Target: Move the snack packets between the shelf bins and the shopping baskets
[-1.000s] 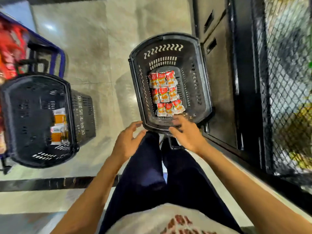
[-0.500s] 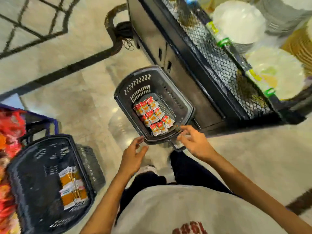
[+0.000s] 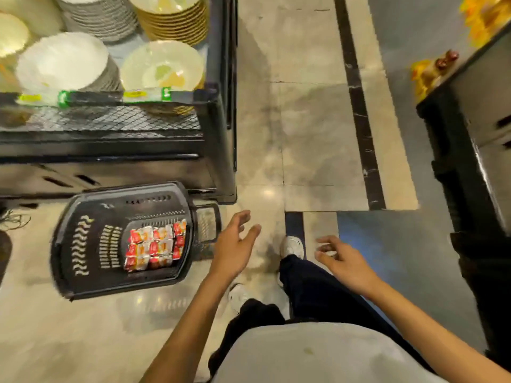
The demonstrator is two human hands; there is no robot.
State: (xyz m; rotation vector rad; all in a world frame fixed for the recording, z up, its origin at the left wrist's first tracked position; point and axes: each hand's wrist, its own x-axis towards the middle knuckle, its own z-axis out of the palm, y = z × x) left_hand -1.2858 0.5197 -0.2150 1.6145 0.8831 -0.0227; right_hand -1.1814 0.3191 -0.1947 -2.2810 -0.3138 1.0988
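Observation:
A black shopping basket (image 3: pixel 83 244) sits on the floor at the lower left, beside a black shelf unit. Inside it lie several red and orange snack packets (image 3: pixel 154 246) in neat rows. My left hand (image 3: pixel 235 244) hovers just right of the basket's handle, fingers relaxed and spread, holding nothing. Farther right, above the floor near my white shoe, my right hand (image 3: pixel 343 261) is also empty, with its fingers loosely curled. Neither hand touches the basket.
The black shelf unit (image 3: pixel 215 128) at the upper left carries stacks of plates and bowls (image 3: pixel 163 64) behind a mesh front. A second dark display stand (image 3: pixel 475 150) stands at the right edge. Tiled floor with dark stripes (image 3: pixel 359 106) runs between them.
The view has swung right: the basket now lies at the left, and the other basket is out of view. Both hands have come away from the basket's rim.

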